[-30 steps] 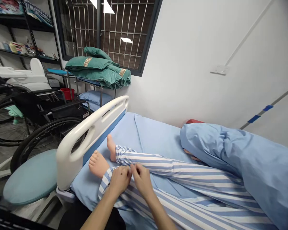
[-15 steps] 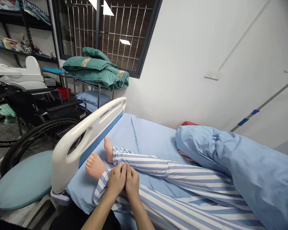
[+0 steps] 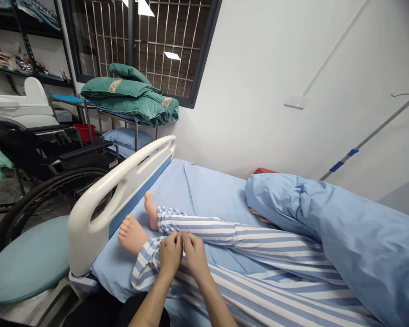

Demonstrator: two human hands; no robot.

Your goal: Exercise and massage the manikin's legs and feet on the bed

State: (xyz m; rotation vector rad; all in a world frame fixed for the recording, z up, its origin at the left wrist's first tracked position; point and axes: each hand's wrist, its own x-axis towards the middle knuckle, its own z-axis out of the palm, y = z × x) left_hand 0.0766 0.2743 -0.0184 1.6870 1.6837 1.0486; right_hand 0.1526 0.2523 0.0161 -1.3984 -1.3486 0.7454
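Shifted since the earlier frame: the right hand [image 3: 195, 255], its wrist now farther from the left hand [image 3: 171, 254]; the view too, more of the wall pole [image 3: 375, 131] now showing.

Hands: two, bare, fingers curled, meeting or nearly meeting at the fingertips over the near shin. Whether either is clamped on cloth cannot be told.

Striped pyjama trousers [image 3: 259, 290]: one pair, blue and white, worn, on the bed below the view's centre. Long axis from four o'clock to ten, cuffs at the ten o'clock end; stripes run lengthwise. Far leg roughly straight; near cuff loose and rumpled.

Near bare foot [image 3: 132, 234]: toes toward ten o'clock. Far bare foot [image 3: 151, 210]: toes toward twelve.

Bed sheet [image 3: 214, 195]: light blue, creased. Blue quilt [image 3: 313, 204]: bunched, between three and four o'clock, fingers [image 3: 254, 211] showing beneath its edge. White footboard [image 3: 85, 213]: blue inner strip, beyond the feet.

Room, clockwise: round padded stool [image 3: 27, 259], eight; wheelchair [image 3: 71, 159], nine; red bucket [image 3: 84, 132], between nine and ten; green folded quilts [image 3: 132, 97], on a metal-framed stand, ten; barred window [image 3: 150, 45], eleven; wall socket [image 3: 295, 102], two; pole, blue-banded, between two and three.
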